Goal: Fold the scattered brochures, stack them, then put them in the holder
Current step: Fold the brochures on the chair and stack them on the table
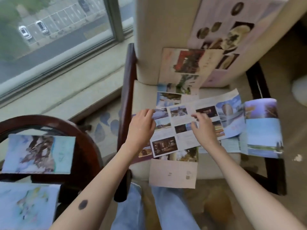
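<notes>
Several unfolded brochures lie scattered over the cream seat of an armchair. On top is a wide brochure with building photos. My left hand touches its left edge with curled fingers; whether it pinches the paper is unclear. My right hand rests on its middle, fingers bent and spread. A blue sky brochure hangs over the right armrest. A pale sheet droops off the seat's front. Two more brochures lean against the backrest. The frame is motion-blurred.
A round dark wooden side table at the left carries a folded brochure, and another brochure lies lower left. A window and sill run behind it. My jeans-clad legs stand at the chair's front.
</notes>
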`<state>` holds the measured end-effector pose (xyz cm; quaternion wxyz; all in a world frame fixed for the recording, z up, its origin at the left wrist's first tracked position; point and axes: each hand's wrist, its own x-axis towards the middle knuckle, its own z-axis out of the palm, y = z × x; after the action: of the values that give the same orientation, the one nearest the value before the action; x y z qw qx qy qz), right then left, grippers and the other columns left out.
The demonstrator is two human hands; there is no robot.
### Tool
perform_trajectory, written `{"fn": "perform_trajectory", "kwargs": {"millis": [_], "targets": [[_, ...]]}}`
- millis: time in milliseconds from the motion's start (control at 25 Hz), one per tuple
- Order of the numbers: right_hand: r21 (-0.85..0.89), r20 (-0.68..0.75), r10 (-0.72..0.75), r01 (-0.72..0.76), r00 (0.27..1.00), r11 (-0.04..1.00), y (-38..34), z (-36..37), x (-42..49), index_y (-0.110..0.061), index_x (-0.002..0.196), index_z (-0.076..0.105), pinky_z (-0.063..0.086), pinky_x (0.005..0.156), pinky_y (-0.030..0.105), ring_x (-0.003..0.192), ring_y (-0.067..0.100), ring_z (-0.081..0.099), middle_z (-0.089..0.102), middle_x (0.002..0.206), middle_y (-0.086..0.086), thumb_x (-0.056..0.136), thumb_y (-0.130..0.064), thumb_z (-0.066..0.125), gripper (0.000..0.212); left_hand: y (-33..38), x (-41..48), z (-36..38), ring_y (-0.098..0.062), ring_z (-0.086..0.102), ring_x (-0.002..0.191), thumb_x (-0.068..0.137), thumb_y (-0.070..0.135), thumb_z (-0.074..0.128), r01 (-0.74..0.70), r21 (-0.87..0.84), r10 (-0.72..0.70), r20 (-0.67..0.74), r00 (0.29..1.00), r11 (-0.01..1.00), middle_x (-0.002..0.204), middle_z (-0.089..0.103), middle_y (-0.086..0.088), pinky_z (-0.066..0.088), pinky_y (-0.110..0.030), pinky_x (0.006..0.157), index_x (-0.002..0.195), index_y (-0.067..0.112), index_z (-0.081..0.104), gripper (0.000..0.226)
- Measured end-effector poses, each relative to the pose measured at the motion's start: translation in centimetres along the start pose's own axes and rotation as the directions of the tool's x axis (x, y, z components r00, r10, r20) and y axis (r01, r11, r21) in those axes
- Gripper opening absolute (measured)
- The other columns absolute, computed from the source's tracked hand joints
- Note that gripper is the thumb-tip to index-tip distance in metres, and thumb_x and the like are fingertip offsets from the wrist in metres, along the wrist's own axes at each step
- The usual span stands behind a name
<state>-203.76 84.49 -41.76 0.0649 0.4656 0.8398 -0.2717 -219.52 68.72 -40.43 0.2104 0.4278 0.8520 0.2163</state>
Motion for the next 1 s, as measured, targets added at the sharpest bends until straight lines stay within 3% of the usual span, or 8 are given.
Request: {"fn": "perform_trajectory", "kwargs": {"millis": [120,280,560,1000], "targets": [[-0.01,0.135,0.15,-0.15,0.979,0.989,5.4,1.9,-0.3,-0.01,0.121,0.051,0.043,0.093,0.039,0.112,0.03,0.05,0.051,0.123,0.014,0.09,-0.012,0.049,0.031,1.3,2.0,4.6,-0.032,0.048,0.115,0.093,0.018,0.044,0.04,0.115,-0.064,0.222,0.973,0.993,0.129,0.051,-0.014,0.042,-0.042,0.093,0.13,0.009,0.043,0.039],[-0.09,0.247,0.147,-0.128,0.958,0.988,9.7,3.0,1.5,-0.011,0.127,0.047,0.042,0.097,0.039,0.118,0.03,0.047,0.048,0.13,0.013,0.091,-0.014,0.047,0.037,0.5,2.9,8.9,-0.033,0.042,0.123,0.091,0.017,0.046,0.141,0.238,-0.215,0.32,0.923,0.961,0.138,0.044,-0.013,0.04,-0.045,0.095,0.138,0.012,0.034,0.049],[-0.141,0.282,-0.068,0.112,0.957,0.984,9.5,3.7,10.1,-0.01,0.135,0.039,0.034,0.103,0.04,0.127,0.026,0.04,0.041,0.14,0.008,0.092,-0.009,0.045,0.044,-3.4,7.3,11.9,-0.033,0.031,0.133,0.09,0.019,0.052,0.188,0.404,-0.328,0.314,0.891,0.895,0.147,0.033,-0.016,0.035,-0.05,0.103,0.14,0.006,0.028,0.057],[-0.161,0.398,-0.249,0.335,0.883,0.928,6.0,7.1,14.4,-0.014,0.142,0.03,0.025,0.108,0.039,0.136,0.023,0.029,0.032,0.15,0.002,0.091,-0.006,0.045,0.053,-5.6,8.8,12.8,-0.035,0.04,0.125,0.09,0.02,0.054,0.269,0.387,-0.368,0.21,0.906,0.882,0.133,0.048,-0.017,0.031,-0.045,0.102,0.133,0.008,0.041,0.046]]}}
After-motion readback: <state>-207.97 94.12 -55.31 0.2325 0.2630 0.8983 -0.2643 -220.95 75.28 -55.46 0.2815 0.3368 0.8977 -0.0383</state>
